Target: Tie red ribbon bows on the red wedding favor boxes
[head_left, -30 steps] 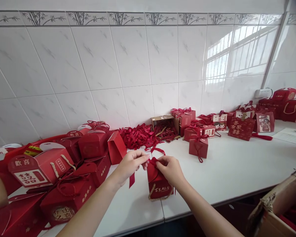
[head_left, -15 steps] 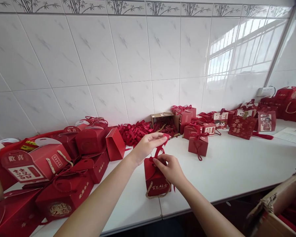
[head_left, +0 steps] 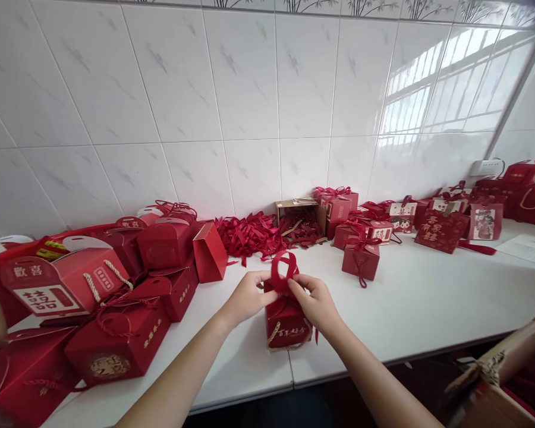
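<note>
A small dark red gift box (head_left: 288, 324) with gold lettering and a twisted cord handle stands on the white table in front of me. Above its top, a red ribbon (head_left: 277, 273) forms an upright loop. My left hand (head_left: 249, 297) pinches the ribbon at the loop's left base, fingers partly behind it. From the other side, my right hand (head_left: 314, 300) pinches the ribbon at the loop's right base, low over the box. A ribbon tail hangs down at the box's right side. Exactly how the ribbon crosses between the fingertips is hidden.
Many red gift boxes (head_left: 116, 339) crowd the left side. Loose red ribbons (head_left: 249, 235) lie heaped by the wall, beside an open carton (head_left: 301, 220). Ribbon-tied boxes (head_left: 361, 260) stand right of centre. A cardboard box (head_left: 503, 380) is at the lower right, near the table edge.
My left hand has come down from the raised ribbon end to the box top. The ribbon, earlier pulled upward, now curves in a round loop. My right hand stays by the box.
</note>
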